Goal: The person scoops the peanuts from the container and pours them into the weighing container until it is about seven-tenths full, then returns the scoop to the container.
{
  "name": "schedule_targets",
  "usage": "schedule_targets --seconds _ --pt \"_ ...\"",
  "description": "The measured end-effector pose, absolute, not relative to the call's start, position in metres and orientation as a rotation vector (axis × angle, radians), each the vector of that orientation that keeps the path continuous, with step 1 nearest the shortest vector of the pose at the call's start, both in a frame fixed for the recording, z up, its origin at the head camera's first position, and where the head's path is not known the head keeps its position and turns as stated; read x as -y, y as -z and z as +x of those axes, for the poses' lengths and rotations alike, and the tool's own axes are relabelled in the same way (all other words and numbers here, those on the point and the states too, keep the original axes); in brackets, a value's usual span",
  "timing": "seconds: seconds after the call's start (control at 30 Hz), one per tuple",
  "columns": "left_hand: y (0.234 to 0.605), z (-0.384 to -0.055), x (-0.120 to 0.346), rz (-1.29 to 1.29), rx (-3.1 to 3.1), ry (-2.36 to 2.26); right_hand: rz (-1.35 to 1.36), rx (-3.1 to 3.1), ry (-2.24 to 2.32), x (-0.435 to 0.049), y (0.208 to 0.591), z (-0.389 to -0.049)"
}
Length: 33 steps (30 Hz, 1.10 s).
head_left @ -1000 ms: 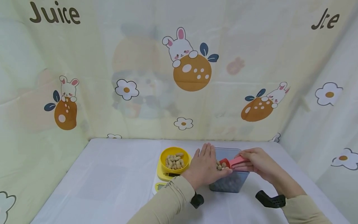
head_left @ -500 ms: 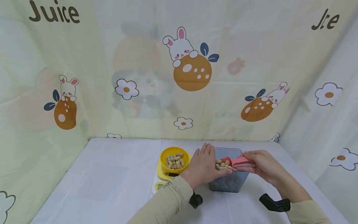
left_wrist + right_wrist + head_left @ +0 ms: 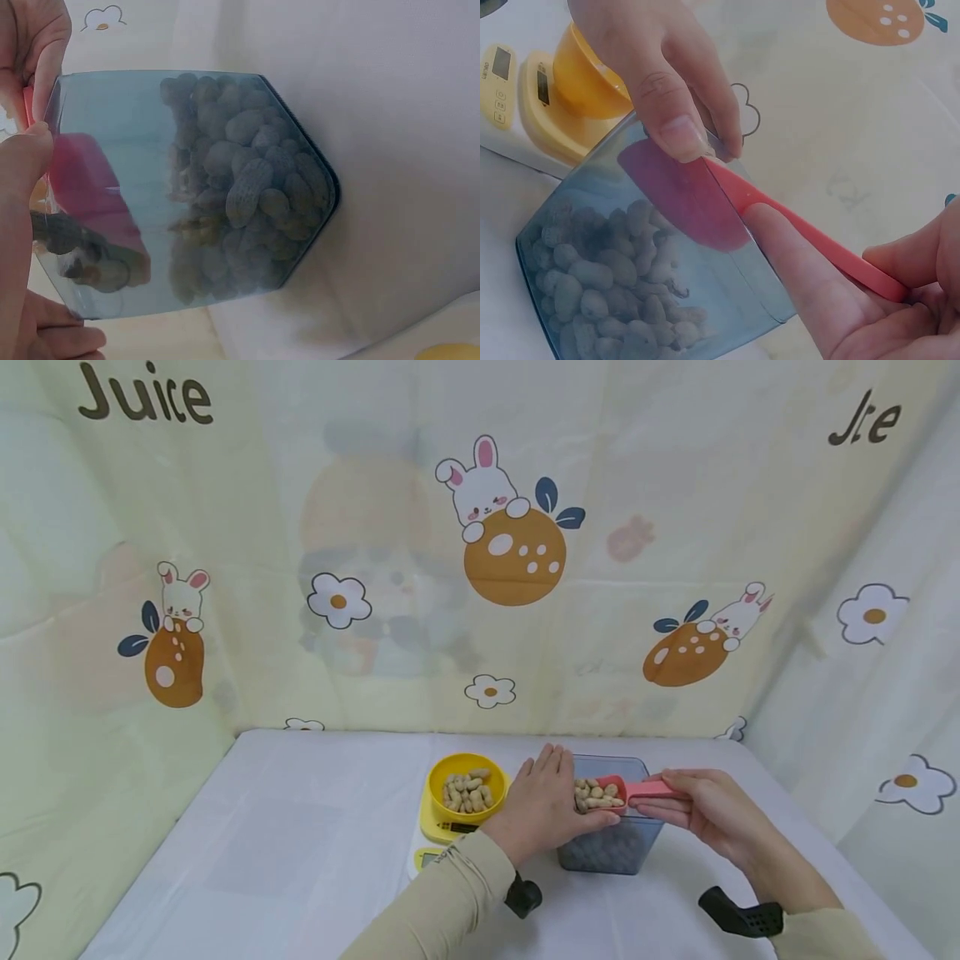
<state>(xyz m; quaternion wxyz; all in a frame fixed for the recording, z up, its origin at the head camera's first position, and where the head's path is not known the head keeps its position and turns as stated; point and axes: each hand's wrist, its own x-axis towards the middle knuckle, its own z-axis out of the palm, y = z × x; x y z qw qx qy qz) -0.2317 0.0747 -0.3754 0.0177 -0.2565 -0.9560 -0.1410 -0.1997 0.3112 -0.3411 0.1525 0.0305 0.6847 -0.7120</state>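
My right hand (image 3: 712, 810) holds a pink-red scoop (image 3: 652, 789) by its handle, thumb above and fingers beneath. The scoop is loaded with peanuts (image 3: 596, 793) and sits level inside the mouth of a clear bluish plastic container (image 3: 611, 847). More unshelled peanuts (image 3: 247, 187) fill the lower part of that container, seen through its wall in the left wrist view. At the container's left side, my left hand (image 3: 532, 806) holds it by the rim, the thumb along the front edge and the other fingers along the left and back. It hides the container's left rim.
Left of the container stands a yellow and white kitchen scale (image 3: 438, 831) with displays at its front. On it rests a yellow bowl (image 3: 434, 789) with peanuts inside. A white cloth covers the table (image 3: 262, 868), and a printed curtain (image 3: 390, 527) hangs behind.
The scoop has come up and levelled, its heap of peanuts now showing fully. My right hand has shifted slightly right and lower. My left hand has hardly moved.
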Motion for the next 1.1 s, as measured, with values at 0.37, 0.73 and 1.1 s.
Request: schedule_targets --seconds 0.37,0.73,1.1 --pt "0.377 -0.232 -0.073 -0.78 2.96 0.434 0.133 -1.965 2.125 -0.309 0.349 -0.196" --pt "0.379 -0.233 -0.072 -0.798 2.94 0.46 0.143 -1.926 2.215 -0.309 0.352 -0.19" --pt "0.379 -0.232 -0.074 -0.794 2.946 0.483 0.138 -1.819 2.359 -0.315 0.356 -0.183"
